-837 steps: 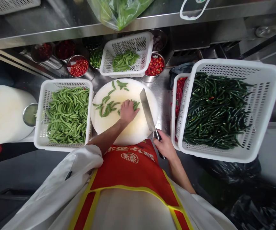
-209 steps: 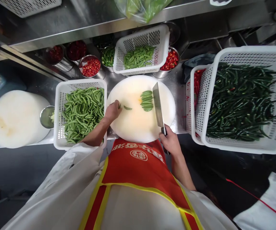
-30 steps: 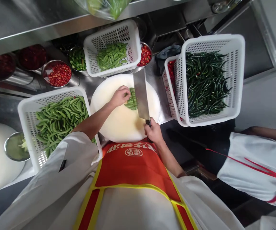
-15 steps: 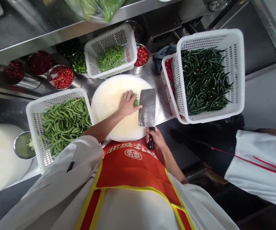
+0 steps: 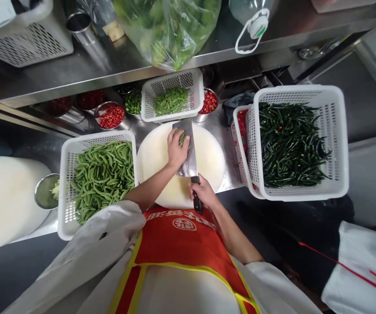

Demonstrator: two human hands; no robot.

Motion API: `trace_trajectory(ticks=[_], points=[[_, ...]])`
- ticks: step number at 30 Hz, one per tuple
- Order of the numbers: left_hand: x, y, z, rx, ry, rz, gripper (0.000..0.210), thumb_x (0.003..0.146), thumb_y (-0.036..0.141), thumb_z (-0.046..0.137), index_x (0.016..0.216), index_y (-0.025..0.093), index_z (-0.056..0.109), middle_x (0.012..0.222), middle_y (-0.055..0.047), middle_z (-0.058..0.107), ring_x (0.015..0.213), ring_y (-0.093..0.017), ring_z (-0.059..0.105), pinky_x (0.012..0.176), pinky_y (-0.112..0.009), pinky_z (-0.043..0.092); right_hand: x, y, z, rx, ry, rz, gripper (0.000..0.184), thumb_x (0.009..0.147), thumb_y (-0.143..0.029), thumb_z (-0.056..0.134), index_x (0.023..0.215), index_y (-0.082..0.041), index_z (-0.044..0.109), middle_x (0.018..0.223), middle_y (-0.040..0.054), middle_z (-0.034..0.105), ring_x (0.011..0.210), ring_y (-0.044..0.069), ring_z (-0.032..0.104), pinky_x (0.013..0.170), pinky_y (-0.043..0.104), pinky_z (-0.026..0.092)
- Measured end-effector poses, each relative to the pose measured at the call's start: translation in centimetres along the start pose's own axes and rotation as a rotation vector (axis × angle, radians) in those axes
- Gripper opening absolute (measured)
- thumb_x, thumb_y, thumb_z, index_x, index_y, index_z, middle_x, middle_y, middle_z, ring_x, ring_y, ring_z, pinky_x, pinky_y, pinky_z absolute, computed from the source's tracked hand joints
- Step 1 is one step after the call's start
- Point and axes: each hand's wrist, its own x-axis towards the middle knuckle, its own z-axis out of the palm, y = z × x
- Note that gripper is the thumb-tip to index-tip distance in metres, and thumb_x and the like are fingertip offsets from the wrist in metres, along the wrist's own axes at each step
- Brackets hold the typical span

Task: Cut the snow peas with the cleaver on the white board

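Half a second ago your cleaver (image 5: 191,163) lies right of your left hand (image 5: 176,151); now its blade reaches under this hand, in the frame's middle, with the green pods (image 5: 181,138) between them. So the pods seem to be gathered onto the steel, off the cutting board (image 5: 209,152). Your right hand's (image 5: 202,190) fingers wrap firmly the handle (image 5: 197,203). Your left fingers bend over the pods and hide most; whether they grip, I cannot tell. At lower right, a co-worker's white garment (image 5: 360,266) is cut off.
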Motion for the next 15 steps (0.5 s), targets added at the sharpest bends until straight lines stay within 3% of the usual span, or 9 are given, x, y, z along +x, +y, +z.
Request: trace_trajectory(ticks=[4, 8, 12, 15], points=[[10.7, 0.5, 0.8, 0.063, -0.015, 0.076, 0.033, 0.101, 0.047, 0.054, 0.119, 0.022, 0.065, 0.140, -0.011, 0.056, 0.138, -0.023, 0.049, 0.123, -0.041, 0.036, 2.8, -5.7, 1.1, 0.011, 0.031, -0.125, 0.025, 0.071, -0.026, 0.063, 0.085, -0.026, 0.042, 0.055, -0.0108, 0.054, 0.040, 0.012, 0.050, 0.039, 0.025, 0.044], [20.7, -1.5, 0.2, 0.225, -0.108, -0.081, 0.025, 0.099, 0.037, 0.058, 0.108, 0.017, 0.071, 0.116, -0.013, 0.069, 0.117, -0.025, 0.063, 0.112, -0.043, 0.045, 3.3, -8.2, 1.2, 0.133, 0.063, -0.134, 0.029, 0.069, -0.028, 0.063, 0.086, -0.026, 0.039, 0.055, -0.0113, 0.053, 0.038, 0.010, 0.047, 0.037, 0.023, 0.041], [24.7, -4.4, -2.1, 0.269, -0.268, -0.226, 0.024, 0.100, 0.034, 0.057, 0.096, 0.015, 0.072, 0.105, -0.010, 0.073, 0.106, -0.022, 0.067, 0.103, -0.038, 0.050, 1.4, -5.8, -0.1, 0.196, 0.125, -0.090, 0.034, 0.069, -0.031, 0.067, 0.085, -0.027, 0.037, 0.055, -0.0113, 0.052, 0.037, 0.010, 0.046, 0.037, 0.024, 0.041], [24.7, -5.8, -4.1, 0.304, -0.201, -0.238, 0.029, 0.103, 0.032, 0.050, 0.095, 0.013, 0.070, 0.104, -0.009, 0.072, 0.110, -0.020, 0.065, 0.104, -0.034, 0.047, -0.5, -2.7, -1.3, 0.223, 0.171, -0.027, 0.037, 0.070, -0.032, 0.071, 0.084, -0.027, 0.037, 0.054, -0.0113, 0.052, 0.038, 0.010, 0.046, 0.038, 0.024, 0.042]])
